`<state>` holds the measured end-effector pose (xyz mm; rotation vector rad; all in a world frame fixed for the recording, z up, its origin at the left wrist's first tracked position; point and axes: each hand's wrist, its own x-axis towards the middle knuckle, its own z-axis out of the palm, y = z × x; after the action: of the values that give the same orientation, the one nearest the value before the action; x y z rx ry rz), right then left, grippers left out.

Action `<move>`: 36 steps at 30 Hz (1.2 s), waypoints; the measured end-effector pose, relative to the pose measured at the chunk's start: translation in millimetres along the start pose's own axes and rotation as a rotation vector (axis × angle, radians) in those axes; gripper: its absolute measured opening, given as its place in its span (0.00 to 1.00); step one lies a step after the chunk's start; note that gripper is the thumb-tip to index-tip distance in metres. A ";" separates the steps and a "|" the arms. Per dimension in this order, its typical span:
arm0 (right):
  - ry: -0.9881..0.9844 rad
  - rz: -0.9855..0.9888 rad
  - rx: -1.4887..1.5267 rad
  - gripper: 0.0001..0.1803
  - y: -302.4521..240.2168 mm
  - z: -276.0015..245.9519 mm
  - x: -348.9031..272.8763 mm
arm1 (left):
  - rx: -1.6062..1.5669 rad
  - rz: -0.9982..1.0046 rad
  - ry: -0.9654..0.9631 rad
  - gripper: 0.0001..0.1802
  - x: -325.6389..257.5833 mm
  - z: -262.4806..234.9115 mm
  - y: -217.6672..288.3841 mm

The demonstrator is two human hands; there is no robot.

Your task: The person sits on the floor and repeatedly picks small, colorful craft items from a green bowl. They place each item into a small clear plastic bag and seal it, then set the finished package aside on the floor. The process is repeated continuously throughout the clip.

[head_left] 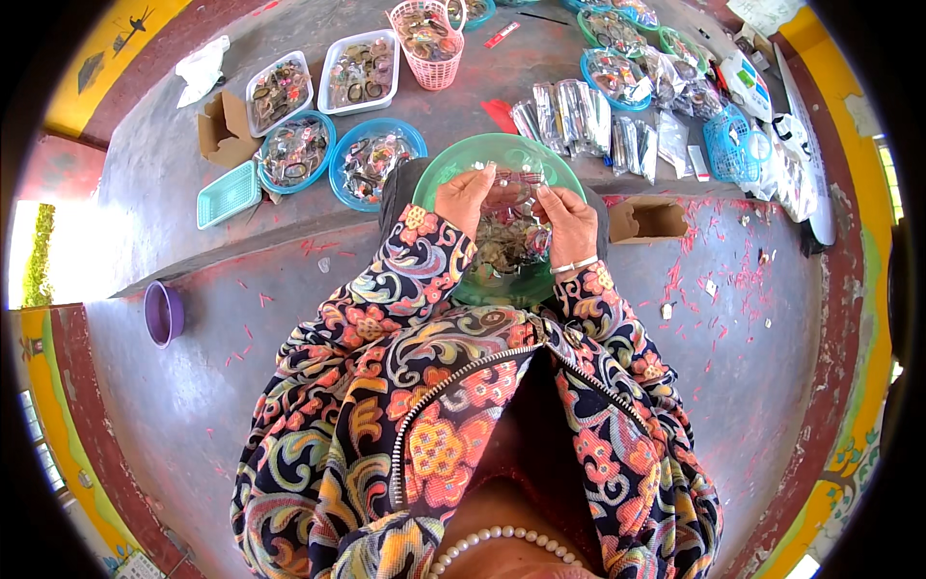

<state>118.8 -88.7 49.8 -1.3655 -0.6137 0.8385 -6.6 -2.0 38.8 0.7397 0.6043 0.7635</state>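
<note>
A green basin [497,147] rests at my lap, holding a jumble of small packets and trinkets [506,246] in clear plastic. Over it, my left hand [465,200] and my right hand [569,227] are both closed, thumbs against fingers, at either side of a clear plastic packet [518,185]. Dark red strands show in or behind the packet; its exact contents are too small to make out. A white bangle [576,264] circles my right wrist.
Ahead on the raised grey ledge stand blue basins [333,179] and white trays [326,89] of packets, a pink basket [431,75], a teal tray [229,196] and bundled plastic sleeves [579,114]. An open cardboard box [648,221] sits right; a purple bucket [164,314] stands left.
</note>
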 end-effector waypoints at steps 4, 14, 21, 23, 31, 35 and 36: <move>0.006 -0.033 0.020 0.08 -0.3 1.0 -1.2 | -0.025 -0.013 -0.001 0.16 2.6 -3.6 -3.3; -0.008 0.035 0.264 0.08 2.6 -4.1 1.8 | -0.288 -0.118 -0.139 0.27 2.3 -1.2 7.3; -0.037 0.046 0.400 0.06 1.8 -8.0 3.5 | -0.125 -0.175 -0.075 0.20 -0.2 -7.3 18.0; -0.031 0.038 0.360 0.06 2.1 -7.3 3.4 | -0.047 -0.185 -0.066 0.15 0.9 -10.3 17.4; 0.097 -0.390 -0.373 0.08 -5.9 -6.1 -4.4 | 0.008 -0.159 -0.004 0.10 0.9 -16.2 17.6; 0.285 -0.631 -0.871 0.19 -19.2 -21.3 4.5 | -0.040 -0.089 -0.002 0.11 3.8 -19.9 11.4; 0.294 -0.565 -0.943 0.22 -16.4 -30.2 9.1 | -0.076 -0.101 -0.031 0.11 6.3 -22.0 7.3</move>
<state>150.8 -99.2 61.3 -1.9522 -1.1611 -0.1710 -21.5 14.6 29.9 0.6455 0.5773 0.6771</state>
